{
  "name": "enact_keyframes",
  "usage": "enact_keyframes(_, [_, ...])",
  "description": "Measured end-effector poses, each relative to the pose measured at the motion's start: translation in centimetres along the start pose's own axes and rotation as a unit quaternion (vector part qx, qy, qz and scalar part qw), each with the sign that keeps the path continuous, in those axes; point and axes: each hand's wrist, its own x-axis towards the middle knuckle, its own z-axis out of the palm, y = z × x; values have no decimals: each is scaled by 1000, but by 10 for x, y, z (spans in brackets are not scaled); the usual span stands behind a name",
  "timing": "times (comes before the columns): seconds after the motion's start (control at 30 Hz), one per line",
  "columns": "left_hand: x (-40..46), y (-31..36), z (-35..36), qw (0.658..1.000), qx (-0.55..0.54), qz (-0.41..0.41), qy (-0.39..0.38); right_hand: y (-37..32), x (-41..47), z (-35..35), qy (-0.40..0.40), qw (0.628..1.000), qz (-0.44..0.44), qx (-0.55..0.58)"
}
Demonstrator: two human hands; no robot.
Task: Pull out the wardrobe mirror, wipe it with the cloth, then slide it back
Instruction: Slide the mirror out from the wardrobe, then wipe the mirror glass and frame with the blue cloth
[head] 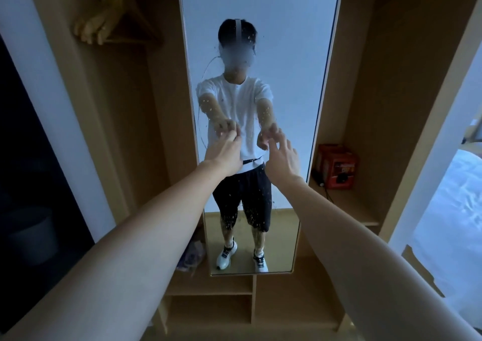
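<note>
Wardrobe [378,93], both hands on mirror [260,14] (wet)

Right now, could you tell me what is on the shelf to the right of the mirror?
On the shelf sits an orange box, with a small black item and a cord at its front left. The mirror frame hides the shelf's left end, so anything there is unseen.

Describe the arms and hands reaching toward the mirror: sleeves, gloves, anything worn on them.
Both arms are bare from the frame's edge to the fingertips. The left hand and right hand wear no gloves, and no watch, bracelet or ring shows. No sleeve reaches the forearms; the reflection in the mirror shows a white short-sleeved T-shirt ending above the elbows.
</note>
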Motion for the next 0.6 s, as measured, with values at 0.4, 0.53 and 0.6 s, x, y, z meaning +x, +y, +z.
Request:
enact_keyframes(0.4, [36,1,18,999,7,-29,-30,10,27,16,-17,1000,-11,8])
enact_keyframes(0.53, [46,1,18,997,-13,-52,-48,12,38,21,-33,999,-5,15])
enact_keyframes(0.6, [51,3,19,996,-22,-62,-52,12,43,23,-46,999,0,12])
